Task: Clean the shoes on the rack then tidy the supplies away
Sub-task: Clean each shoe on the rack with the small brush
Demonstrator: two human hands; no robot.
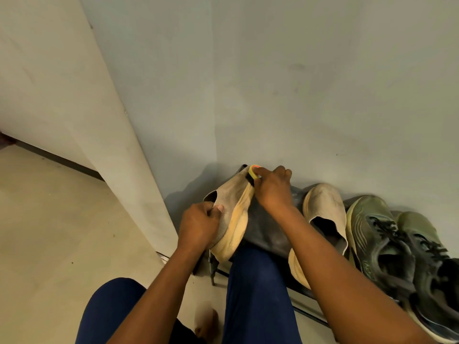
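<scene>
A beige slip-on shoe (233, 214) lies tilted on its side at the left end of the dark shoe rack (268, 232). My left hand (198, 225) grips its heel opening, thumb on the fabric. My right hand (272, 188) holds a small yellow-and-orange brush (252, 171) with dark bristles against the shoe's toe. The matching beige shoe (323, 212) sits upright on the rack just right of my right forearm.
A pair of olive-green laced sneakers (387, 247) fills the rack's right end. A grey wall stands directly behind the rack, and a pale wall corner juts out on the left. My knees in dark blue trousers (258, 289) are close against the rack's front.
</scene>
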